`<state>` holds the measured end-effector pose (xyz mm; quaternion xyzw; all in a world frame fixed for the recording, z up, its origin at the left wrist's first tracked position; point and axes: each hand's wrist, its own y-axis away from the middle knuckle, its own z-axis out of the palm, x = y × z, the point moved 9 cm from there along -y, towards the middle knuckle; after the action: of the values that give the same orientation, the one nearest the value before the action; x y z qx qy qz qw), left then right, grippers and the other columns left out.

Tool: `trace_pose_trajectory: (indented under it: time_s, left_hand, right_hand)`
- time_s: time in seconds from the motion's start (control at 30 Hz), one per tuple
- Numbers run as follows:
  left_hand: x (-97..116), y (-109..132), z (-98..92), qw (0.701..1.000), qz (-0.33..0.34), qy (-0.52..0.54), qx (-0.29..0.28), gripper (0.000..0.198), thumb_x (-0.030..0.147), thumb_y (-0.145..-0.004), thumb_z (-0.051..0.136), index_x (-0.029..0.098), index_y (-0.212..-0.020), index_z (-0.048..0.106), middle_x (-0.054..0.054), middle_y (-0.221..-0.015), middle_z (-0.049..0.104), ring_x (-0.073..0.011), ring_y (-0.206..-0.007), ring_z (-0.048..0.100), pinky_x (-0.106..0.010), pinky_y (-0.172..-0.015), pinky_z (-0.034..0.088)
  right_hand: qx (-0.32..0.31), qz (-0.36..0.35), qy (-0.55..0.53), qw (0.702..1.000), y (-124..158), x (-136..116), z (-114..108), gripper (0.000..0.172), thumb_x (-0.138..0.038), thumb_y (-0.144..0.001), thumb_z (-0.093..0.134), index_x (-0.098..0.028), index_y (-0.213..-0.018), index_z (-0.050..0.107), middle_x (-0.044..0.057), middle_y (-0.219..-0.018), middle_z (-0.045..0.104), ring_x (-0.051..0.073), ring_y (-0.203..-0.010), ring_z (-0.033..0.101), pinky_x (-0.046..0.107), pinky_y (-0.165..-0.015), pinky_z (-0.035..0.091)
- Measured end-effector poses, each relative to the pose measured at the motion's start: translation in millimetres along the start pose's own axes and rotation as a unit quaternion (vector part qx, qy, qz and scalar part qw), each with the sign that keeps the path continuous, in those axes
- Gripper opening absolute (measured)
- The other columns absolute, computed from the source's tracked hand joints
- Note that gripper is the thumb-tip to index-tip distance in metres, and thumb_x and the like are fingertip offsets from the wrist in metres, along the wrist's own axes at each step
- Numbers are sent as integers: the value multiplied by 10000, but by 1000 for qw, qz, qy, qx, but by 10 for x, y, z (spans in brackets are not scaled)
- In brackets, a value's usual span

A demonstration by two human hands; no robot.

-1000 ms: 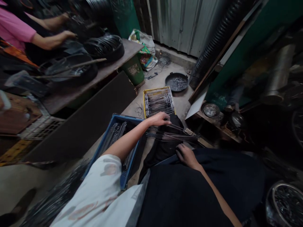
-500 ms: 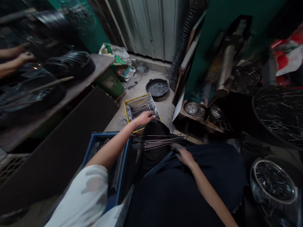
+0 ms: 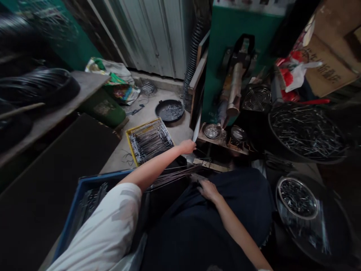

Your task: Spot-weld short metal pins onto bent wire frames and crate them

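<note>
My left hand (image 3: 187, 146) is closed in a pinch beyond my knees, and a faint thin metal rod runs from its fingertips toward the machine. Across my lap lies a bundle of thin metal rods (image 3: 172, 177). My right hand (image 3: 208, 189) rests on the dark cloth over my thigh, its grey-covered fingers curled at the right part of that bundle; the exact grip is partly hidden. Left of my left forearm, a yellow crate (image 3: 130, 145) holds many rod pieces. A blue crate (image 3: 73, 203) with more rods stands beside my left arm.
Ahead stands a green machine (image 3: 218, 67) with a metal cylinder (image 3: 235, 90) and a small dish (image 3: 212, 131) below. A black pan (image 3: 169, 110) with small pieces sits on the floor. At right are a large bin of metal pieces (image 3: 307, 131) and a round bowl (image 3: 297, 197).
My left hand has moved from over the yellow crate toward the machine on the right. The view has turned right. My right hand stays by the rods, whose bundle now lies more tilted.
</note>
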<state>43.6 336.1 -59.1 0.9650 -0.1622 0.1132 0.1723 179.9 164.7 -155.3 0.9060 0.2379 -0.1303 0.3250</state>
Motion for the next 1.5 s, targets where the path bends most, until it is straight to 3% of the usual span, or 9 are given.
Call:
trace_pose_trajectory:
  time_s: [0.3,0.43,0.57,0.7,0.87,1.07,1.33,1.43,1.5]
  left_hand:
    - [1371,1238,-1199,948,244,17,206,270,285,-1002,436,186,-933,677,-101,-807,670,-254,-806,633,-333,-670,449]
    - [999,2183,-1630,838,200,253,441,179,157,-917,596,256,-1037,684,-18,-783,665,-168,-640,593,-281,-597,456]
    - [378,2440,-898,667,28,633,392,173,335,-932,623,232,-793,615,35,-617,437,-137,-517,457,-295,-557,515]
    - [310,2518,188,761,-109,602,216,266,520,-917,588,305,-1040,683,-12,-671,615,-237,-691,661,-348,-637,593]
    - [441,2518,1005,849,-100,516,46,499,582,-862,614,375,-1315,589,-40,-1421,575,-334,-1333,516,-493,-1120,435]
    - [659,2310,927,818,-41,573,-31,679,505,-862,664,414,-1488,416,-30,-1531,469,-275,-1494,281,-474,-1246,180]
    - [735,2392,951,707,-167,678,-114,920,495,-761,743,381,-1556,295,-54,-892,744,-288,-787,703,-408,-728,590]
    - [782,2473,909,667,-193,710,-116,1009,482,-717,770,480,-1553,203,3,-815,746,-280,-734,706,-411,-680,592]
    - [839,2451,788,705,-162,682,-107,947,553,-718,724,628,-1484,172,78,-812,760,-292,-756,723,-458,-690,595]
  right_hand:
    - [97,-16,-166,981,197,163,-151,484,-353,-908,597,-200,-1366,552,147,-1416,552,282,-1330,514,410,-1083,430]
    - [246,59,-477,841,568,590,-330,773,-629,-857,581,-210,-1482,399,194,-1524,415,327,-1371,473,477,-1031,469]
    - [352,52,-665,656,1165,883,-523,787,-791,-821,509,-256,-1397,462,175,-1287,617,276,-1028,684,378,-751,561]
    - [463,74,-671,574,1872,1142,-806,519,-671,-896,544,-207,-1114,624,-19,-663,585,86,-447,469,187,-430,356]
    - [524,94,-582,615,2300,1399,-1061,394,-484,-870,687,-223,-1161,639,-32,-776,618,66,-525,499,172,-472,390]
    - [456,121,-657,588,1989,1678,-1073,519,-613,-852,632,-185,-1146,638,30,-884,695,131,-653,645,225,-550,498]
    - [320,78,-790,516,1677,1617,-1133,593,-582,-1039,174,-197,-1169,606,77,-1040,727,150,-792,699,279,-706,573]
    - [326,71,-765,551,1628,1541,-1131,525,-582,-1023,305,-187,-1192,607,73,-980,737,152,-735,696,270,-650,569]
    - [334,68,-710,616,1639,1548,-1162,470,-579,-958,493,-198,-1203,619,57,-938,739,156,-688,685,262,-599,552]
